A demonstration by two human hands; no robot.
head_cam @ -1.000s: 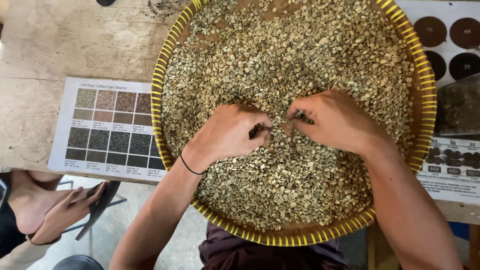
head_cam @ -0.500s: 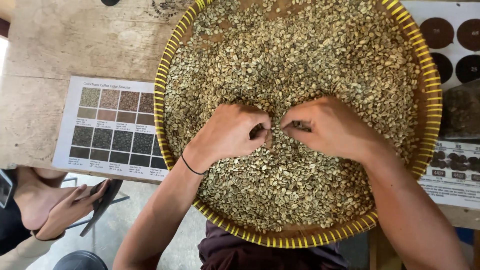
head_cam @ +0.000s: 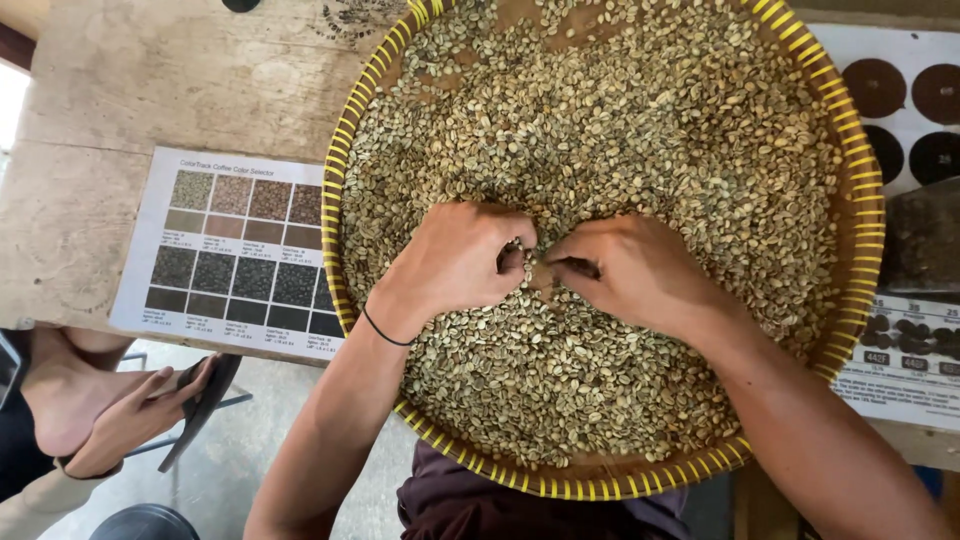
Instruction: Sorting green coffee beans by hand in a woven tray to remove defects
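Observation:
A wide round woven tray (head_cam: 338, 262) with a yellow-wrapped rim lies on the wooden table and is filled with pale green coffee beans (head_cam: 620, 110). Both my hands rest in the middle of the bean layer, knuckles up and fingers curled inward. My left hand (head_cam: 455, 255), with a thin black band on its wrist, pinches beans between thumb and fingertips. My right hand (head_cam: 630, 272) faces it, fingertips almost touching the left, curled over a few beans. A small bare patch of tray shows between them.
A printed chart of bean colour swatches (head_cam: 240, 250) lies on the table (head_cam: 150, 90) left of the tray. Another chart with dark circles (head_cam: 905, 95) and a clear bag of dark beans (head_cam: 925, 235) lie to the right. Another person's foot and hand (head_cam: 95, 410) show at lower left.
My hands have drawn closer together, and the right hand has slid left and slightly toward me through the beans. The view has shifted a little to the left.

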